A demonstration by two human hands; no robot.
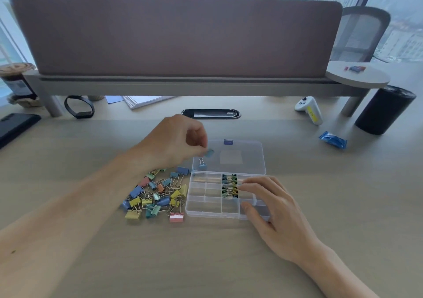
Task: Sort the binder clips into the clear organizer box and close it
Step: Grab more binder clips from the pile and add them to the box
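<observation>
The clear organizer box [206, 206] lies open on the desk, its lid [251, 160] flat behind it. Small black clips [229, 185] fill two middle compartments. A heap of coloured binder clips [155, 194] lies left of the box. My left hand [176, 142] hovers over the lid's left edge and pinches a small blue clip [209, 153]. Another small blue clip [202, 164] lies on the lid below it. My right hand [272, 208] rests on the box's right side with relaxed fingers, fingertips at the middle compartments.
A blue packet [333, 139], a white controller [309, 110] and a black cylinder [384, 110] stand at the back right. A watch [79, 106], papers [142, 101] and a black device [13, 126] lie at the back left under the shelf [183, 85].
</observation>
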